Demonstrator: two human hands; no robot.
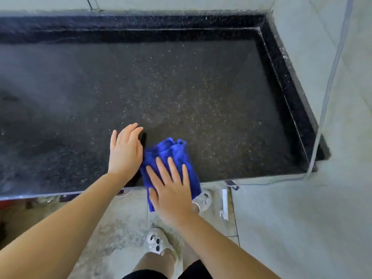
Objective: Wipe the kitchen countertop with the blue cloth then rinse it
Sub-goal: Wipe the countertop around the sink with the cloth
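A crumpled blue cloth [169, 156] lies at the front edge of the dark speckled countertop [181, 87], with part of it hanging over the edge. My right hand [173, 190] presses flat on the cloth, fingers spread, thumb curled around its lower left side. To the left of the cloth, my left hand [124, 152] hovers edge-on against its left side, fingers together and slightly curved, holding nothing.
The counter has a raised black rim [281, 67] along the back and right side, against pale tiled walls [322, 47]. Below the front edge are the grey floor [124, 218] and my feet in white shoes [157, 240]. A small white object [224, 204] lies on the floor.
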